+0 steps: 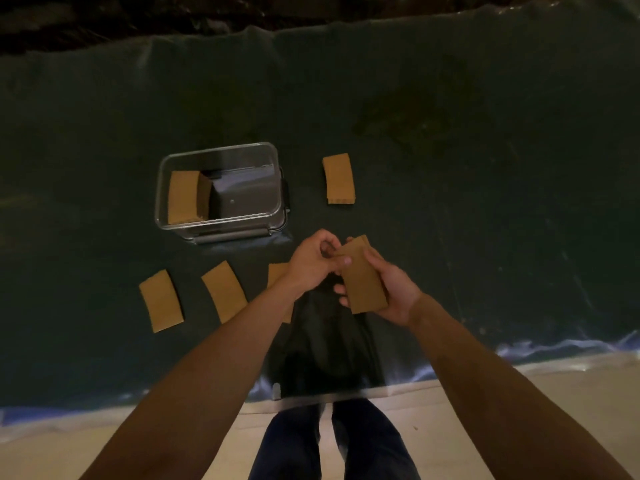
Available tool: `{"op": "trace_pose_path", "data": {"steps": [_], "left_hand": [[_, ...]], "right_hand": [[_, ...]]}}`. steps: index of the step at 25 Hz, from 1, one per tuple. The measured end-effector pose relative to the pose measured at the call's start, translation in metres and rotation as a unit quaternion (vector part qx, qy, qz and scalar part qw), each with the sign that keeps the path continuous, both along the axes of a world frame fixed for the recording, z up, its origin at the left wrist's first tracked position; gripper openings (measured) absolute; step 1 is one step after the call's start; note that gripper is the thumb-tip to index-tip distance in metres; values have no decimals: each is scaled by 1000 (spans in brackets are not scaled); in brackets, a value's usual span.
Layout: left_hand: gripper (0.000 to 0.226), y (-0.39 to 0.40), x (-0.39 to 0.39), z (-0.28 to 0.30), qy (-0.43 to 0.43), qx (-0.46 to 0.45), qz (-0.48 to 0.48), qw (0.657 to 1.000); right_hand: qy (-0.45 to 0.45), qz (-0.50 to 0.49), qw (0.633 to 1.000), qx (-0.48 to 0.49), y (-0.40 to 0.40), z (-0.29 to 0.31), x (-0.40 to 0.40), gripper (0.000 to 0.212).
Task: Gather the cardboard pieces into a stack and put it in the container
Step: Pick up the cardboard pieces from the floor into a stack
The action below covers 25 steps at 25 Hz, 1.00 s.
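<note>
My right hand (pixel 391 289) cups a brown cardboard stack (pixel 362 275) from below, above the table's near middle. My left hand (pixel 313 259) pinches the stack's upper left edge with thumb and fingers. A clear plastic container (pixel 273 174) stands to the upper left, with a cardboard stack (pixel 185 197) lying inside at its left end. Loose cardboard pieces lie flat on the dark cloth: one (pixel 338 179) right of the container, one (pixel 161 301) at the near left, one (pixel 224 291) beside it. Another piece (pixel 275 273) is mostly hidden under my left wrist.
The dark green cloth (pixel 450 168) covers the table; its shiny plastic edge (pixel 554 348) runs along the near side. A dark bag-like shape (pixel 329 351) hangs at the near edge below my hands. My legs (pixel 332 445) stand on a pale floor.
</note>
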State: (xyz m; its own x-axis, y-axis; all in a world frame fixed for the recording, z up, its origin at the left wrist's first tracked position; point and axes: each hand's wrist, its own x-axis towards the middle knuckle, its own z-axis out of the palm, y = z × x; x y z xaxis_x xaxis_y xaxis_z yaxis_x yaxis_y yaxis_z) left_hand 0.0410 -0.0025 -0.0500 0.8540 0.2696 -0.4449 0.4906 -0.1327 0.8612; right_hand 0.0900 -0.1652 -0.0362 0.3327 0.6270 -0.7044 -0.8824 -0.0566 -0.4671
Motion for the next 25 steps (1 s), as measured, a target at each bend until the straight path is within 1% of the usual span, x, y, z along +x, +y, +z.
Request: {"op": "trace_pose_path", "data": {"steps": [2,3,4,5,6,7,8,9,10,12,13,14,15,16,17,18,20,22,23,25], "left_hand": [[26,5,-9,-6,-30,3,10,999],[24,11,-15,-11,-39,26,19,999],[22,18,-22,-17,-34,74,24,996],[27,28,-30,-26,-8,143,17,990],[38,40,-40,-33,48,224,-13,973],[50,50,-50,-41,118,301,-65,944],[61,58,-60,-45,171,360,-123,909],[69,62,-67,-49,198,393,-167,882],[72,64,-71,-51,200,410,-191,869],[65,64,-71,-53,174,422,-183,871],[55,64,-69,-52,154,424,-159,878],[42,66,-67,-48,136,409,-131,893],[31,68,-65,-46,124,368,-106,915],[23,71,-65,-42,119,302,-84,942],[20,76,-66,-41,119,232,-68,963],[20,83,-69,-38,114,191,-46,974],[30,107,-79,-38,127,193,23,973],[46,135,-95,-40,187,221,83,954],[51,147,-103,-43,220,249,80,940],[48,160,-116,-50,255,314,38,914]], "right_hand": [[-20,14,1000,-9,9,-1,-4,37],[-22,14,1000,-9,13,-1,-5,37],[-19,12,1000,-9,15,-2,-7,36],[-12,5,1000,-9,15,-3,-8,34],[-8,0,1000,-9,14,-4,-9,33],[-7,-2,1000,-10,12,-7,-10,33],[-9,-2,1000,-16,10,-10,-10,32],[-14,-2,1000,-23,8,-13,-11,31],[-20,-6,999,-30,7,-15,-12,29],[-37,-31,998,-49,8,-19,-13,23],[-51,-41,996,-62,10,-20,-15,21],[-69,-46,994,-75,13,-20,-16,19],[-89,-45,991,-86,16,-20,-18,17],[-110,-36,989,-96,20,-21,-20,16],[-128,-24,986,-105,24,-22,-22,15],[-140,-11,984,-112,30,-20,-25,15],[-149,7,981,-123,40,-20,-31,14],[-153,12,980,-130,48,-22,-35,15],[-157,12,979,-133,51,-24,-37,16],[-163,18,977,-140,57,-28,-42,18]]}}
